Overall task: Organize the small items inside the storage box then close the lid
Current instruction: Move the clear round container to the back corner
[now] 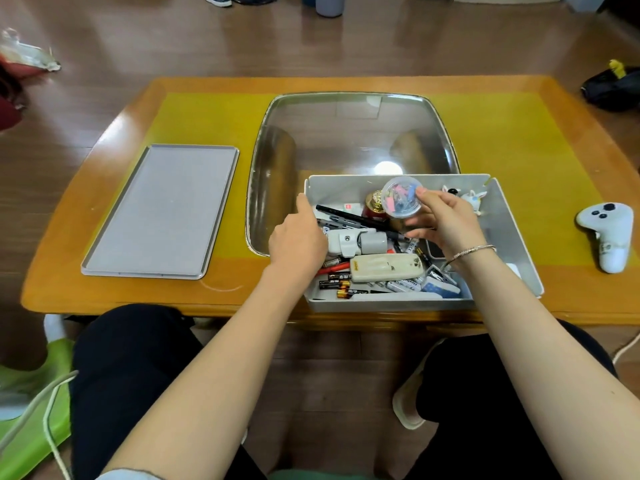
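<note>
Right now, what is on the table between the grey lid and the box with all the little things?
In the head view, between the grey lid and the storage box lies bare yellow tabletop, then the glass panel set into the table.

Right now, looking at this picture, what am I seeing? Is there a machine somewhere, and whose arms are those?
There is no machine here. The camera sits on a person's head and looks down, so the two bare arms are that person's own, with their knees below.

On the wooden table stands a grey storage box, open and full of small things: batteries, a black pen, a cream charger and tiny rabbit figures.

The right hand pinches a small round clear tub of colourful bits, lifted above the box. The left hand rests at the box's left side, over a white and grey gadget.

The flat grey lid lies to the left; a white game controller lies to the right.
</note>
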